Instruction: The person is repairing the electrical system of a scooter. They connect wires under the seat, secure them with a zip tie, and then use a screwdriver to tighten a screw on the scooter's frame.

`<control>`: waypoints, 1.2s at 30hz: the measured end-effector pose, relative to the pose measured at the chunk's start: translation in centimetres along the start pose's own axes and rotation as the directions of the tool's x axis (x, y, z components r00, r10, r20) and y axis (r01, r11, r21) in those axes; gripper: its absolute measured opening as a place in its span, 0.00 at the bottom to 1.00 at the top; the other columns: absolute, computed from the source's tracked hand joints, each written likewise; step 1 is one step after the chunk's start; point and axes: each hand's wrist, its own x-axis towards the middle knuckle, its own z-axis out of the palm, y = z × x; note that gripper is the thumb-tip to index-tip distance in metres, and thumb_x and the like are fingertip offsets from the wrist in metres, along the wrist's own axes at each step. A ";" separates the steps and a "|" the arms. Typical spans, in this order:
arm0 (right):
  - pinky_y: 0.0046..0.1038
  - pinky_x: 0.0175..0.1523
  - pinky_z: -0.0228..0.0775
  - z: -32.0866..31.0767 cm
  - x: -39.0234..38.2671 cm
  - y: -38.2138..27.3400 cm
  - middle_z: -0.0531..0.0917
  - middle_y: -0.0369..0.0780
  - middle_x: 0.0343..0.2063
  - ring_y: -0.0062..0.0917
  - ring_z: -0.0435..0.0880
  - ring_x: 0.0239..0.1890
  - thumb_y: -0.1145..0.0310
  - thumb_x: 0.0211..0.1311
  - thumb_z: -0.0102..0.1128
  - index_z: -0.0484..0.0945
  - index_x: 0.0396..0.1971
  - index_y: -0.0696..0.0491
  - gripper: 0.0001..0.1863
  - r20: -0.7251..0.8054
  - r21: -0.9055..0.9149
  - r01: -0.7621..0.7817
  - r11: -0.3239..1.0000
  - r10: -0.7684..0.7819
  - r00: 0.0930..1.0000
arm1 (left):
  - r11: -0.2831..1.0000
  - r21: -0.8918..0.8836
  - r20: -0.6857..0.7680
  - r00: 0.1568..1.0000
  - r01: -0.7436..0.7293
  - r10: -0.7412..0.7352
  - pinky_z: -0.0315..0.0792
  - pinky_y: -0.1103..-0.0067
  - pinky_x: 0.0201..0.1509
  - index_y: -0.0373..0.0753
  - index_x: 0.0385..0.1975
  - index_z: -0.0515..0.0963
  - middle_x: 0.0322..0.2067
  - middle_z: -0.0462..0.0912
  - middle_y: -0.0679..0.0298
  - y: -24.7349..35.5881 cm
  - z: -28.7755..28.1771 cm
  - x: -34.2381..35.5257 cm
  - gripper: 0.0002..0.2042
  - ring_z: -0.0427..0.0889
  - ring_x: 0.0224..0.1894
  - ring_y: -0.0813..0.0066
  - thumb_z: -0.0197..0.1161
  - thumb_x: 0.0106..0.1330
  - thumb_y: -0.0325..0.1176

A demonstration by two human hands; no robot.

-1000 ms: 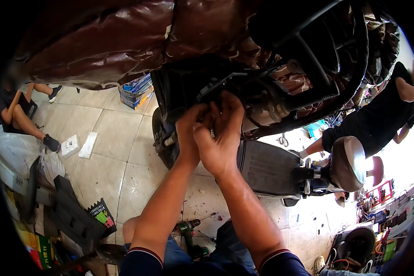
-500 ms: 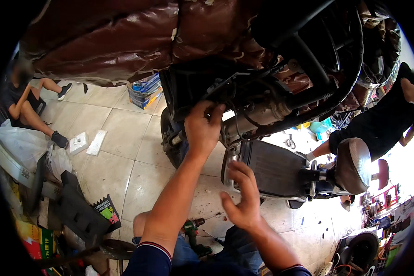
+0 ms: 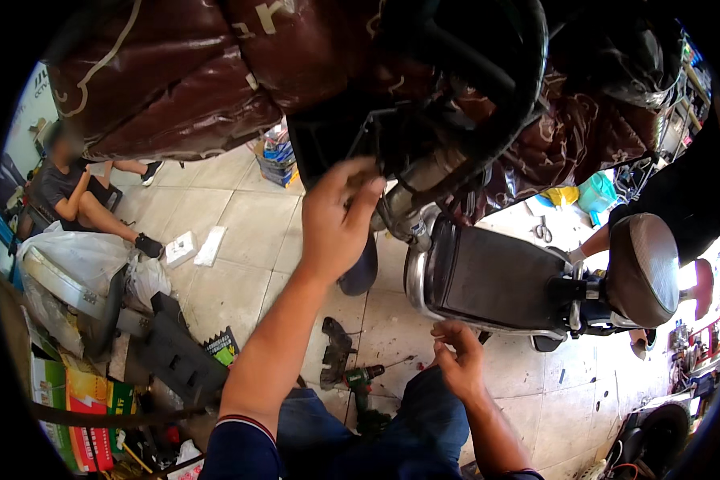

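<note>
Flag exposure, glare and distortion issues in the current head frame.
Head view: right side blown out white near the brown backrest; glare streaks on the maroon cover; deep shadow hiding detail in the black parts beyond the left grip; fisheye bending toward the rim, corners black.

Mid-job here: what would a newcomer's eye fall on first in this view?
Probably the glossy maroon cover, spread across the upper left. Then the left hand, near centre beside a metal cylinder, and the long black seat to its right. Lower down, a green drill rests on the floor.
</note>
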 end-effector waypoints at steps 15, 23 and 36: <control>0.27 0.54 0.79 -2.6 -1.6 3.6 0.88 0.41 0.45 0.23 0.87 0.46 0.79 0.74 0.59 0.79 0.53 0.62 0.11 0.090 0.208 -0.106 0.972 0.089 0.992 | 0.928 0.350 0.107 0.990 -0.123 0.091 0.78 0.77 0.56 0.34 0.57 0.83 0.47 0.91 0.59 0.8 -4.2 -0.6 0.16 0.87 0.48 0.75 0.63 0.80 0.39; 0.23 0.42 0.77 -2.0 0.2 4.9 0.86 0.37 0.29 0.18 0.84 0.31 0.74 0.74 0.66 0.78 0.35 0.58 0.07 0.165 0.163 -0.229 0.960 0.203 0.965 | 0.571 0.777 0.246 0.705 0.267 -0.665 0.77 0.75 0.51 0.30 0.56 0.80 0.40 0.87 0.59 -0.5 -11.2 -8.6 0.17 0.84 0.43 0.73 0.68 0.74 0.34; 0.35 0.48 0.82 14.0 3.8 29.5 0.91 0.48 0.38 0.35 0.91 0.40 0.58 0.64 0.74 0.87 0.50 0.63 0.24 0.347 -0.541 -0.239 0.806 0.473 0.809 | 0.260 0.966 0.212 0.610 -0.011 -0.763 0.78 0.58 0.56 0.34 0.61 0.78 0.52 0.86 0.47 0.7 -15.2 -13.8 0.22 0.85 0.53 0.43 0.69 0.71 0.38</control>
